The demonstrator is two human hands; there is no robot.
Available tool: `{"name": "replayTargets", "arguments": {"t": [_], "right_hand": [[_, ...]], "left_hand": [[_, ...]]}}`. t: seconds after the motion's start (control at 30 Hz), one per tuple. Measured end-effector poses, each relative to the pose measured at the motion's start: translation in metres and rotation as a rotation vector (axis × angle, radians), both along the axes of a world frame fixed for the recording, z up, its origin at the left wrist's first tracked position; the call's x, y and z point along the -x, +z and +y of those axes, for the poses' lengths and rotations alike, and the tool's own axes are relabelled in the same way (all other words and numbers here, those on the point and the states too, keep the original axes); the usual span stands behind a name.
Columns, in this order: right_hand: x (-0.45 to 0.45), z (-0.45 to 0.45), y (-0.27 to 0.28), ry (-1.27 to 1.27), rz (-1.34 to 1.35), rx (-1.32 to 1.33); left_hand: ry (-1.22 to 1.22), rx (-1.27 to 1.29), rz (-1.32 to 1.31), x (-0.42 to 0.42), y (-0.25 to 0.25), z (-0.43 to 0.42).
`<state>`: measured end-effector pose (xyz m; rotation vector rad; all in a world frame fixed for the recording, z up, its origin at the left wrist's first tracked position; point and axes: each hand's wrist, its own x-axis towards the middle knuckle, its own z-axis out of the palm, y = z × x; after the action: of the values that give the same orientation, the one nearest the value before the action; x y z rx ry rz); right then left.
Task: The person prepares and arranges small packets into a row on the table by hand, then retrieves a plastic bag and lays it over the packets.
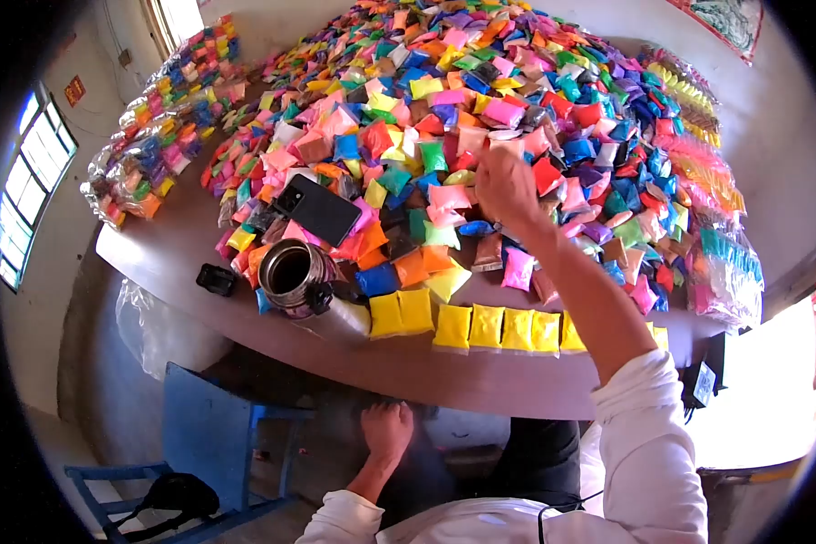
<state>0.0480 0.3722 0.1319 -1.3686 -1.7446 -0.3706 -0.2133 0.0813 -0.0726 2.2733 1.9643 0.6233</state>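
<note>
a brown table (480, 381) bears a heap of small, filled, colourful packets (432, 156). clear bags (159, 145) of more packets sit at its left end. an open steel flask (338, 320) shows a dark inside. the right hand (508, 188) is at the heap; i cannot tell if it pinches one. the left hand (387, 428) is curled below the edge. yellow packets (487, 327) line the table's near side.
</note>
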Motion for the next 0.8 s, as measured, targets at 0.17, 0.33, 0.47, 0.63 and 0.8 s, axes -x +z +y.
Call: {"name": "replayTargets", "arguments": {"t": [0.17, 0.33, 0.47, 0.63, 0.8], "right_hand": [[-0.029, 0.086, 0.039, -0.096, -0.015, 0.097], [-0.034, 0.139, 0.049, -0.233, -0.035, 0.151], [-0.034, 0.161, 0.038, -0.254, -0.035, 0.253], [-0.037, 0.169, 0.044, -0.328, -0.178, 0.448], [-0.041, 0.159, 0.051, -0.306, -0.263, 0.471]], "left_hand": [[-0.036, -0.011, 0.007, 0.005, -0.007, 0.008], [0.012, 0.135, 0.024, 0.003, -0.011, 0.01], [-0.046, 0.079, 0.041, 0.005, -0.015, 0.017], [-0.02, 0.053, 0.077, 0.004, -0.005, 0.023], [0.021, 0.176, 0.031, 0.001, -0.023, 0.022]]}}
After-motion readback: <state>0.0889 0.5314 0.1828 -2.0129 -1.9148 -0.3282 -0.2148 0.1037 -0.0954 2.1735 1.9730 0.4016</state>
